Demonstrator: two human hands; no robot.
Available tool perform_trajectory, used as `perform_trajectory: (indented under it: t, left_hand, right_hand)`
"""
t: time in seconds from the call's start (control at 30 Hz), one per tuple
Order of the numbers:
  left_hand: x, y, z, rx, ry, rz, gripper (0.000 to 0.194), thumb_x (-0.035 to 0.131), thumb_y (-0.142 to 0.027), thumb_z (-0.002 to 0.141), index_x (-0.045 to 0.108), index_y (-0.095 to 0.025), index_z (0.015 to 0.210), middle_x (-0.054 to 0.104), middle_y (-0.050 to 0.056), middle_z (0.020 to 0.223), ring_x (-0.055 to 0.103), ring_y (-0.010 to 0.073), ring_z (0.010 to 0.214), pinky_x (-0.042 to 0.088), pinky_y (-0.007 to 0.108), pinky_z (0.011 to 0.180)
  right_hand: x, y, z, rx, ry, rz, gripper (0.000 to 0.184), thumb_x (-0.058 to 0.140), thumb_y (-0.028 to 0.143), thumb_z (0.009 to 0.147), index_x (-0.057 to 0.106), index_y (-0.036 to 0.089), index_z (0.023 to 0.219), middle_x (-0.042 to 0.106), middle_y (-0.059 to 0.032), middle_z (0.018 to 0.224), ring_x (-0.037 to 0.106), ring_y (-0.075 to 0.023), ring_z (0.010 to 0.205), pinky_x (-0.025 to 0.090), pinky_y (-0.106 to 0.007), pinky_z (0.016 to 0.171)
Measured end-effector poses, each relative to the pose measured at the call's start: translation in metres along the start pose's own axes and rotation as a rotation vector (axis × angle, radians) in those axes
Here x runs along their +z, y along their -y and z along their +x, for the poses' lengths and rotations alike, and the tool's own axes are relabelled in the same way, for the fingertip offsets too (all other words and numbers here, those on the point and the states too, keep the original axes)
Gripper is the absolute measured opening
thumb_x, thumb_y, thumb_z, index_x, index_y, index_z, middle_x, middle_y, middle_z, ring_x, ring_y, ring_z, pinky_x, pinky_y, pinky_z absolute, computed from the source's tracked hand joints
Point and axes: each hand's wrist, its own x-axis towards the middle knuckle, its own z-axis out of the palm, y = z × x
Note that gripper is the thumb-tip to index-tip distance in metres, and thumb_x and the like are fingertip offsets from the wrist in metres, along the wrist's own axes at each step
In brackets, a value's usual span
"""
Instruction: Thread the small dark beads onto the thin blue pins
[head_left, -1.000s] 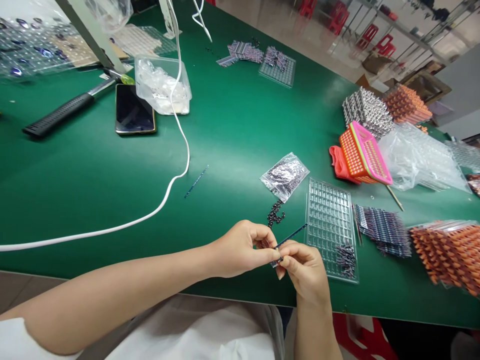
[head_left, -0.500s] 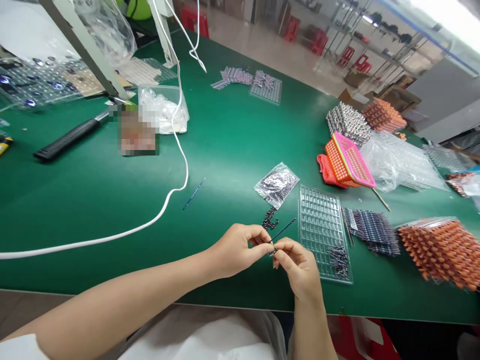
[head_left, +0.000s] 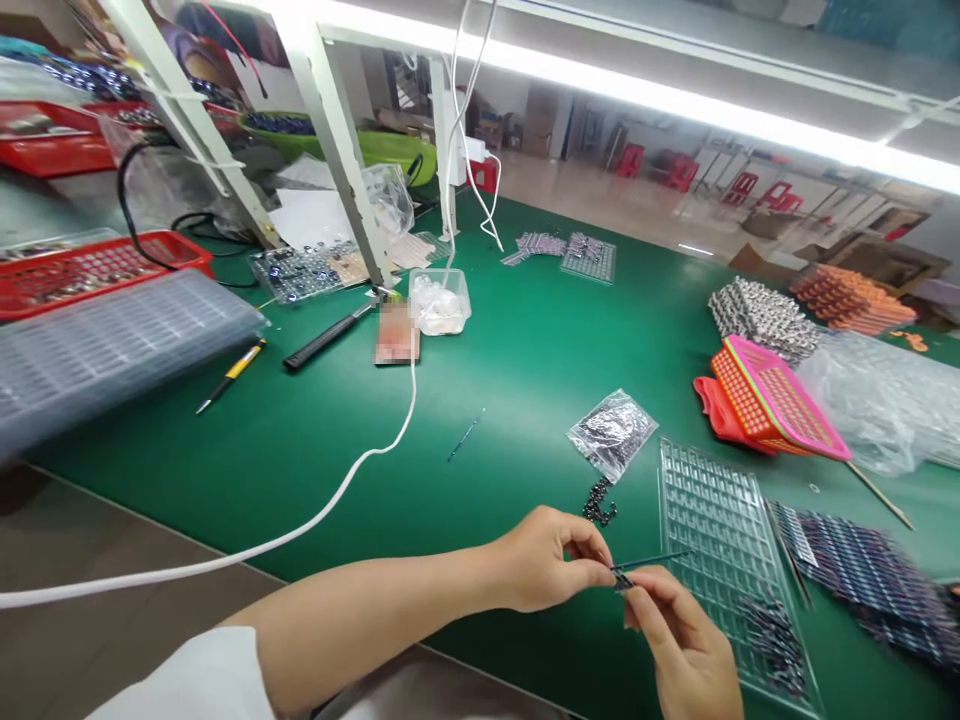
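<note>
My left hand (head_left: 559,562) is closed in a pinch on a thin dark-blue strip (head_left: 654,560), which sticks out to the right over the edge of a clear moulded tray (head_left: 697,490). Beside it my right hand (head_left: 694,635) pinches a small dark piece (head_left: 622,580) at the left end of the strip; fingers hide part of it. Just beyond the hands lie loose small black beads (head_left: 600,503), spilling below a clear bag (head_left: 613,435) of dark beads. Several short dark pieces (head_left: 776,640) sit in the tray's near right corner. Another thin blue strip (head_left: 466,435) lies alone on the table.
A white cable (head_left: 330,505) crosses the green table (head_left: 517,390) on the left. Further back are a black-handled tool (head_left: 326,340), a yellow-black pen (head_left: 231,376) and a plastic tub (head_left: 454,318). To the right stand stacked baskets (head_left: 787,400) and bundled dark strips (head_left: 877,580).
The view has swung left and up, showing red trays and the lamp frame. Both hands stay together; the held strip has tipped from slanting upward to nearly level.
</note>
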Motion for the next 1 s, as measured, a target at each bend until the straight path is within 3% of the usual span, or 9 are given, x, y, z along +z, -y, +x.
perform_trajectory:
  t: [0.13, 0.3, 0.47, 0.87, 1.0]
  left_hand:
    - [-0.003, -0.008, -0.006, 0.107, 0.105, 0.082, 0.016, 0.069, -0.030, 0.079, 0.074, -0.014, 0.080, 0.070, 0.004, 0.076, 0.061, 0.0170, 0.073, 0.048, 0.025, 0.070]
    - [-0.007, -0.020, -0.009, 0.063, 0.262, 0.135, 0.014, 0.064, -0.026, 0.084, 0.071, -0.015, 0.080, 0.068, 0.002, 0.078, 0.060, 0.0156, 0.075, 0.046, 0.024, 0.073]
    - [-0.007, -0.018, -0.006, 0.012, 0.374, 0.150, 0.016, 0.062, -0.028, 0.086, 0.068, -0.016, 0.077, 0.066, 0.000, 0.076, 0.057, 0.0148, 0.073, 0.045, 0.023, 0.072]
    - [-0.005, -0.008, -0.004, -0.059, 0.478, 0.031, 0.014, 0.065, -0.029, 0.084, 0.067, -0.015, 0.081, 0.068, 0.000, 0.077, 0.057, 0.0141, 0.073, 0.044, 0.023, 0.071]
    - [-0.007, -0.009, -0.002, -0.098, 0.374, 0.009, 0.017, 0.065, -0.032, 0.085, 0.065, -0.015, 0.080, 0.071, 0.003, 0.080, 0.062, 0.0167, 0.079, 0.046, 0.026, 0.075]
  right_hand:
    - [0.002, 0.002, -0.011, 0.084, 0.060, 0.133, 0.014, 0.071, 0.035, 0.083, 0.074, 0.023, 0.088, 0.064, -0.0036, 0.078, 0.058, -0.0154, 0.061, 0.051, -0.025, 0.055]
    - [0.006, 0.018, -0.021, 0.184, 0.113, 0.272, 0.018, 0.072, 0.038, 0.083, 0.074, 0.020, 0.085, 0.061, -0.0018, 0.074, 0.056, -0.0132, 0.062, 0.047, -0.024, 0.056]
    - [0.005, 0.022, -0.026, 0.142, 0.109, 0.259, 0.020, 0.073, 0.040, 0.081, 0.072, 0.019, 0.080, 0.058, -0.0003, 0.075, 0.054, -0.0109, 0.061, 0.044, -0.022, 0.055]
    - [0.008, 0.024, -0.032, 0.138, 0.116, 0.187, 0.022, 0.065, 0.039, 0.087, 0.069, 0.018, 0.082, 0.057, -0.0001, 0.076, 0.053, -0.0103, 0.059, 0.043, -0.022, 0.054]
    - [-0.021, 0.023, -0.029, 0.069, 0.008, -0.110, 0.020, 0.059, 0.036, 0.091, 0.071, 0.020, 0.087, 0.062, -0.0018, 0.079, 0.058, -0.0134, 0.066, 0.046, -0.024, 0.060]
